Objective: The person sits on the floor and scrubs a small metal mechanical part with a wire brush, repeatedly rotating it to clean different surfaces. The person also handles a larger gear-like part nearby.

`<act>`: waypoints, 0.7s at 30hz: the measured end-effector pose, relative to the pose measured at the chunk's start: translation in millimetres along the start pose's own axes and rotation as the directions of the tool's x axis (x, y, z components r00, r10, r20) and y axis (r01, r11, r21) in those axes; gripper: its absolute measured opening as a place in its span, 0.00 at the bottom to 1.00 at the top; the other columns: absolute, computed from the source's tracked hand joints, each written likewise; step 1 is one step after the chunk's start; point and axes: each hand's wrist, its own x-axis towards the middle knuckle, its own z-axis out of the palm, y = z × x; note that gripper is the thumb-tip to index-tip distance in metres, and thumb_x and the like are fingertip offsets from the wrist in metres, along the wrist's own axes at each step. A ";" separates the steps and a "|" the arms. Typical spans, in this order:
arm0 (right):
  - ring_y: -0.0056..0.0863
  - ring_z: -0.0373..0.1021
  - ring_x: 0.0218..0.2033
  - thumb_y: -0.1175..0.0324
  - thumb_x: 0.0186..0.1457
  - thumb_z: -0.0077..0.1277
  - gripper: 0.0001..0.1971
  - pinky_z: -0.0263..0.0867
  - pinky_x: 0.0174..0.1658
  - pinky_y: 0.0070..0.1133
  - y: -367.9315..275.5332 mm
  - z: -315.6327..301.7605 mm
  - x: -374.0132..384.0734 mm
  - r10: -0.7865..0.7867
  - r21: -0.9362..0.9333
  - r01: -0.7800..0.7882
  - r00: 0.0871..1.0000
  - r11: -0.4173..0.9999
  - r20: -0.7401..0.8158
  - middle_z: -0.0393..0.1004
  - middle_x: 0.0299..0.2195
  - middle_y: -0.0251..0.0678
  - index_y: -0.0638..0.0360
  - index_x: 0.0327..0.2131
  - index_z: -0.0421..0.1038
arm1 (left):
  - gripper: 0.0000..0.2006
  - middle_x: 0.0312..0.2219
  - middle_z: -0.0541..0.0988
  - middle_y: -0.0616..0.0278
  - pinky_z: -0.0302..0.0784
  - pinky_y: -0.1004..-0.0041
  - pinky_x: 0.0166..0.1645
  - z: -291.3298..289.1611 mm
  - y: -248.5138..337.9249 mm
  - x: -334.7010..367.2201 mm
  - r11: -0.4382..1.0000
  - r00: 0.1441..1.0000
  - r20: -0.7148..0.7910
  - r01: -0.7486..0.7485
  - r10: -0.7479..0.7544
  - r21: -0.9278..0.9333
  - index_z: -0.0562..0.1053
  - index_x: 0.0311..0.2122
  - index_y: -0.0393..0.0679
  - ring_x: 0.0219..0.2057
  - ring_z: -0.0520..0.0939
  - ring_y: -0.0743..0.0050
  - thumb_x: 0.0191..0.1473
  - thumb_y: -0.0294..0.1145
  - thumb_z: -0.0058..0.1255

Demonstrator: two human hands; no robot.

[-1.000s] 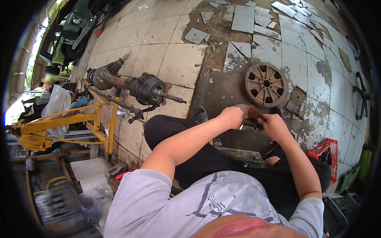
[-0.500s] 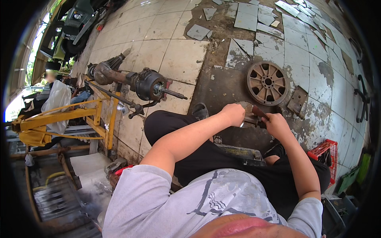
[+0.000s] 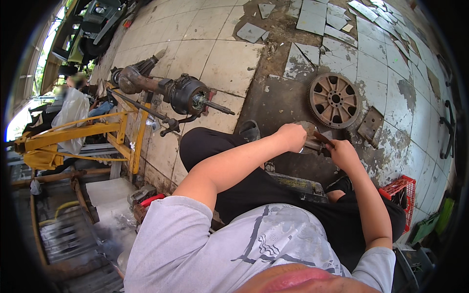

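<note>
My left hand [image 3: 292, 137] is closed around a metal part whose bright edge shows below the fingers; the fingers hide most of it. My right hand [image 3: 344, 153] grips a flat, rusty brown strip [image 3: 322, 138], which slants up toward the left hand. Between the hands, under the strip, shows a dull metal part with a short rod-like section [image 3: 312, 145]; whether the strip touches it I cannot tell. Just beyond my hands lies a rusty toothed flywheel [image 3: 334, 99] on the floor. To its right is a worn rectangular metal plate [image 3: 370, 126].
An axle assembly with a black drum [image 3: 188, 95] lies at the left, near a yellow metal frame [image 3: 78, 136]. A dark box-like part [image 3: 298, 185] lies below my hands, by my legs. A red plastic basket [image 3: 401, 188] stands at right. Broken tiles [image 3: 312, 17] lie farther off.
The view has shifted slightly. Both hands keep their grips in nearly the same place, and the brown strip in my right hand lies a little flatter.
</note>
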 end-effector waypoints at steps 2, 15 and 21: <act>0.60 0.77 0.38 0.63 0.66 0.56 0.13 0.73 0.44 0.45 -4.5 -3.3 1.1 -0.002 0.017 0.003 1.000 1.000 -0.014 0.80 0.32 0.57 0.62 0.42 0.83 | 0.10 0.30 0.87 0.45 0.87 0.53 0.43 4.1 -4.3 3.2 1.000 1.000 -0.021 -0.007 0.007 0.001 0.85 0.30 0.40 0.36 0.90 0.43 0.43 0.33 0.63; 0.60 0.77 0.36 0.61 0.66 0.56 0.13 0.72 0.42 0.45 12.0 9.0 -1.0 -0.057 -0.034 0.055 0.997 0.998 -0.057 0.80 0.30 0.57 0.63 0.41 0.82 | 0.11 0.35 0.88 0.46 0.87 0.54 0.46 -7.4 4.7 -0.3 1.000 0.999 0.047 -0.007 0.007 0.002 0.86 0.33 0.41 0.40 0.90 0.46 0.46 0.32 0.58; 0.59 0.78 0.37 0.60 0.66 0.56 0.14 0.73 0.43 0.45 -17.5 -9.0 -11.0 -0.041 0.052 0.043 0.998 0.998 -0.043 0.80 0.30 0.56 0.62 0.41 0.82 | 0.09 0.32 0.87 0.45 0.87 0.52 0.43 -2.6 -2.7 1.2 0.999 1.000 0.000 -0.031 0.031 -0.026 0.85 0.30 0.40 0.37 0.89 0.43 0.44 0.32 0.60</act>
